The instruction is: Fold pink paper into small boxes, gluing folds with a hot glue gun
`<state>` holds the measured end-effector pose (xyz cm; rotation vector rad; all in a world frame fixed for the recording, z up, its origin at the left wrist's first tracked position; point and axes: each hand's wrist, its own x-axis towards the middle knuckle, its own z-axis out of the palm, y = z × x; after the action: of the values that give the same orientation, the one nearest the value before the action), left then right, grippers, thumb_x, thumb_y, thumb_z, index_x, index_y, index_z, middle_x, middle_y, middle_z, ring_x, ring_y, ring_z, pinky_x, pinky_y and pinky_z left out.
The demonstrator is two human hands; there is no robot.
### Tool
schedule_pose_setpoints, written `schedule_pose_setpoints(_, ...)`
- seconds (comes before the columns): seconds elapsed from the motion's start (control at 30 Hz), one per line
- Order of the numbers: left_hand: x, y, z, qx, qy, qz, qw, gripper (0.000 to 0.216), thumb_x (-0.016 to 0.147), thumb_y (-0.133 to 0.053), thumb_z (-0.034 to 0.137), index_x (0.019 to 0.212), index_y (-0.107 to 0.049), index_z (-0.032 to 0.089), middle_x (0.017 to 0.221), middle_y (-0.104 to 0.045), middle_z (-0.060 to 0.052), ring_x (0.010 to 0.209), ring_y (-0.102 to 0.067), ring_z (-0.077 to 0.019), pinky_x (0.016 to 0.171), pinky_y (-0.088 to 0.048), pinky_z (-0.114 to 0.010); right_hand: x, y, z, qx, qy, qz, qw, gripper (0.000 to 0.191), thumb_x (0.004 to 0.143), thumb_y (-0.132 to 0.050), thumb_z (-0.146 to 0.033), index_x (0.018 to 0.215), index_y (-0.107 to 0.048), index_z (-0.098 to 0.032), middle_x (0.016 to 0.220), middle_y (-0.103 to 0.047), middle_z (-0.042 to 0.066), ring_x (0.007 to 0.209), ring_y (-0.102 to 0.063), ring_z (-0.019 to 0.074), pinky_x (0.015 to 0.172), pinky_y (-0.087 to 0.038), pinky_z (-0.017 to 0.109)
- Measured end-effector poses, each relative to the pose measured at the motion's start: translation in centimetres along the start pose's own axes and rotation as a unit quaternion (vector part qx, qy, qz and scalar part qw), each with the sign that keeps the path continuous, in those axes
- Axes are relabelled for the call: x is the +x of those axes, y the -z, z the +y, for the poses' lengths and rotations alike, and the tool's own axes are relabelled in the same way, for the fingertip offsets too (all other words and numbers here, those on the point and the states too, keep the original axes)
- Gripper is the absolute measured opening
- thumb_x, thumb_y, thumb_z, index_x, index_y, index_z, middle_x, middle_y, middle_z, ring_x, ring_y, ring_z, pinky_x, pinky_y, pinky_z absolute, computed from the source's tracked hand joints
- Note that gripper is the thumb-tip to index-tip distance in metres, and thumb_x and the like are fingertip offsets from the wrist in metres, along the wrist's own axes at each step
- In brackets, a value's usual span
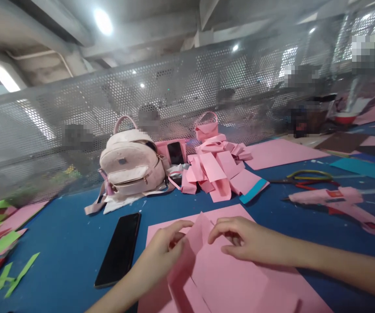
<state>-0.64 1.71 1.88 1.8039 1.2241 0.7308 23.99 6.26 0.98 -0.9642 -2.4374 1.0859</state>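
A large pink paper sheet (239,282) lies on the blue table (66,248) in front of me, with a raised folded flap (198,237) at its middle. My left hand (164,250) pinches the left side of that flap, fingers curled round it. My right hand (244,239) presses on the sheet just right of the flap, fingers bent and pinching the paper's edge. A black phone (119,248) lies left of the sheet.
A pale pink backpack (130,167) stands at the back by the perforated metal screen. A heap of folded pink paper pieces (218,169) lies beside it. A pink glue gun (340,202) and scissors (305,177) lie at right. Green paper scraps (1,256) lie at left.
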Motion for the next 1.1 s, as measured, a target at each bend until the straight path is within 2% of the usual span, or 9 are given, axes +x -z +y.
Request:
schedule_pose_setpoints(0.1,0.3,0.3,-0.4,-0.022,0.014,0.016,1.000,0.039,0.091,-0.049,0.029,0.128,-0.060,0.023,0.074,-0.070,-0.002,0.069,-0.063,-0.0187,0.060,-0.047,-0.024,0.2,-0.2,0.9,-0.016,0.011,0.015,1.000,0.036,0.076,-0.055,-0.010,0.107,-0.068,-0.024,0.087,-0.057,0.001,0.070,-0.049,0.0131,0.063,-0.040,0.023)
schedule_pose_setpoints(0.2,-0.4,0.2,-1.0,-0.035,0.009,0.023,0.999,0.035,0.092,-0.051,0.037,0.123,-0.063,0.028,0.107,-0.072,-0.006,0.100,-0.065,-0.0239,0.079,-0.052,-0.028,0.7,-0.2,1.6,-0.042,0.022,0.029,0.998,0.034,0.079,-0.054,-0.009,0.107,-0.067,-0.024,0.090,-0.057,0.002,0.073,-0.051,0.0138,0.068,-0.041,0.024)
schedule_pose_setpoints(0.27,-1.0,-0.2,-1.4,-0.041,0.012,0.048,0.998,0.037,0.090,-0.054,0.041,0.125,-0.061,0.030,0.115,-0.070,-0.006,0.106,-0.064,-0.0244,0.090,-0.050,-0.031,1.0,-0.2,1.9,-0.052,0.027,0.030,0.998,0.033,0.080,-0.054,-0.009,0.106,-0.067,-0.024,0.091,-0.056,0.002,0.076,-0.053,0.0145,0.072,-0.042,0.025)
schedule_pose_setpoints(0.4,-1.8,-1.6,-2.3,-0.109,0.012,0.110,0.988,0.045,0.089,-0.055,0.049,0.128,-0.057,0.027,0.118,-0.069,-0.009,0.104,-0.065,-0.0247,0.092,-0.050,-0.033,1.4,-0.4,2.7,-0.056,0.024,0.047,0.997,0.030,0.081,-0.056,-0.010,0.104,-0.068,-0.027,0.099,-0.054,0.002,0.089,-0.055,0.0161,0.081,-0.043,0.028)
schedule_pose_setpoints(0.57,-1.5,-2.5,-3.9,-0.078,-0.026,0.161,0.984,0.039,0.085,-0.060,0.048,0.118,-0.062,0.027,0.112,-0.069,-0.008,0.103,-0.065,-0.0248,0.090,-0.051,-0.031,1.7,-1.0,3.9,-0.076,0.015,0.062,0.995,0.031,0.082,-0.058,-0.011,0.105,-0.070,-0.029,0.097,-0.052,0.002,0.088,-0.055,0.0156,0.075,-0.043,0.026)
schedule_pose_setpoints(0.77,-0.8,-1.9,-4.9,-0.076,-0.038,0.122,0.989,0.043,0.080,-0.063,0.058,0.105,-0.067,0.024,0.097,-0.070,-0.008,0.090,-0.065,-0.0245,0.081,-0.053,-0.030,1.8,-1.3,4.5,-0.100,0.033,0.080,0.991,0.033,0.085,-0.053,-0.008,0.103,-0.072,-0.028,0.086,-0.053,0.002,0.079,-0.056,0.0148,0.066,-0.042,0.024)
schedule_pose_setpoints(0.93,-0.4,-1.8,-4.9,-0.073,-0.025,0.125,0.989,0.033,0.082,-0.063,0.050,0.101,-0.069,0.024,0.094,-0.072,-0.007,0.089,-0.067,-0.0231,0.079,-0.053,-0.028,2.0,-1.4,4.5,-0.178,0.080,0.111,0.974,0.018,0.087,-0.057,-0.015,0.092,-0.071,-0.026,0.082,-0.053,0.003,0.080,-0.053,0.0175,0.065,-0.040,0.028)
schedule_pose_setpoints(1.03,-0.4,-1.7,-5.1,-0.076,-0.028,0.121,0.989,0.028,0.082,-0.064,0.047,0.099,-0.070,0.026,0.095,-0.073,-0.005,0.089,-0.068,-0.0225,0.077,-0.053,-0.026,2.2,-1.9,4.4,-0.239,0.151,0.149,0.948,0.012,0.090,-0.054,-0.018,0.087,-0.064,-0.023,0.091,-0.057,0.005,0.087,-0.052,0.0208,0.073,-0.041,0.034)
schedule_pose_setpoints(1.1,-0.5,-1.5,-5.2,-0.068,-0.028,0.117,0.990,0.024,0.083,-0.064,0.045,0.098,-0.070,0.026,0.095,-0.073,-0.005,0.089,-0.068,-0.0223,0.077,-0.053,-0.025,2.3,-2.2,4.3,-0.255,0.191,0.175,0.932,0.008,0.090,-0.054,-0.018,0.095,-0.060,-0.021,0.107,-0.059,0.008,0.104,-0.050,0.0243,0.086,-0.041,0.038)
